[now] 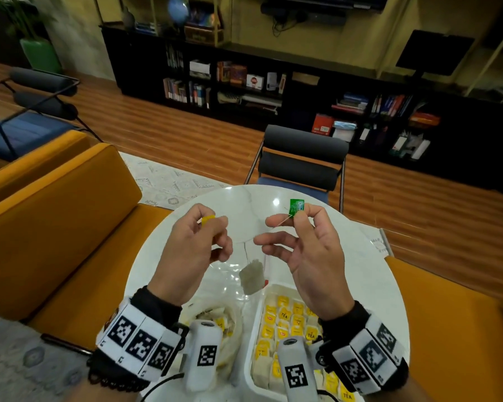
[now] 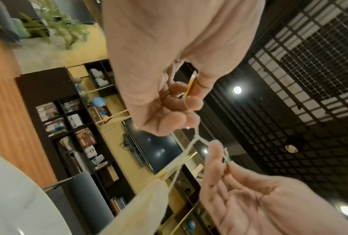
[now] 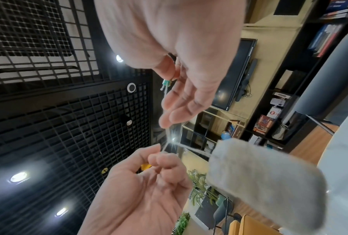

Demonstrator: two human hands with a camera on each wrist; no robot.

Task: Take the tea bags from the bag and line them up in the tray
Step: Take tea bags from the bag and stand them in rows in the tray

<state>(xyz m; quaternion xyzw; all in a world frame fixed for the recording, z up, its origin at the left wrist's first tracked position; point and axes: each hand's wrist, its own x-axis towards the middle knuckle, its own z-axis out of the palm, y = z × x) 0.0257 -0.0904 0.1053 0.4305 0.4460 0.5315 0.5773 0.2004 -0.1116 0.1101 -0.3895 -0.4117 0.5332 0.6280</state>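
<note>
Above the white round table (image 1: 360, 271) my left hand (image 1: 215, 224) pinches a yellow tea tag (image 1: 208, 220). My right hand (image 1: 291, 220) pinches a green tag (image 1: 297, 206), its other fingers spread. Their strings (image 2: 197, 138) meet between the hands, and a pale tea bag (image 1: 251, 275) dangles from them. The left wrist view shows the yellow tag (image 2: 191, 84) edge-on; the right wrist view shows the green tag (image 3: 167, 82) and the tea bag (image 3: 259, 182). Below lie a clear plastic bag (image 1: 230, 314) with several tea bags and a white tray (image 1: 269, 286) with rows of yellow-tagged bags.
Wrist cameras hide part of the tray and the bag. A dark chair (image 1: 302, 158) stands at the table's far side. Orange sofas flank it on the left (image 1: 55, 227) and right (image 1: 447, 314). Black bookshelves (image 1: 244, 82) line the far wall.
</note>
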